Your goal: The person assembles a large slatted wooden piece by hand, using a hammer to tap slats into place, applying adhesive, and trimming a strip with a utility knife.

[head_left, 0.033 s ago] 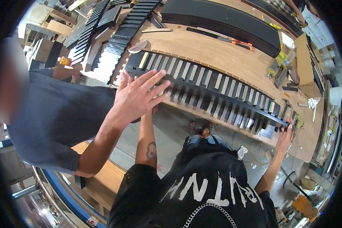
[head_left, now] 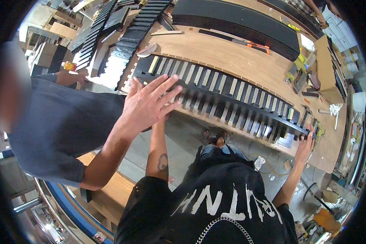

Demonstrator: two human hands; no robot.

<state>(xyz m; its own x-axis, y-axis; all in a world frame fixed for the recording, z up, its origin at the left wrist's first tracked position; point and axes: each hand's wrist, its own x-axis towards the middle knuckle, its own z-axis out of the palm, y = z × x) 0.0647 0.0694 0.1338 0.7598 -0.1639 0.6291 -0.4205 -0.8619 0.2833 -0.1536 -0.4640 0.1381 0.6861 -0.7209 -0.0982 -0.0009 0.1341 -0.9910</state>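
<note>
A long black notched strip [head_left: 248, 103] runs from upper left to lower right across the table in front of me. Beneath it lies a row of alternating black and pale slats [head_left: 215, 81]. My right hand [head_left: 306, 143] has its fingers wrapped round the strip's right end. My left hand [head_left: 166, 117] is near the strip's left part, mostly hidden under a co-worker's hand, so its fingers do not show. That co-worker's hand [head_left: 148, 99] lies over the strip's left part with its fingers stretched out.
The wooden table [head_left: 215, 44] carries a stack of black boards [head_left: 236, 24] at its far side. An orange-handled cutter [head_left: 258, 47] lies before the stack. A hammer [head_left: 305, 114] and scraps lie at the right. The co-worker [head_left: 65, 126] stands close on my left.
</note>
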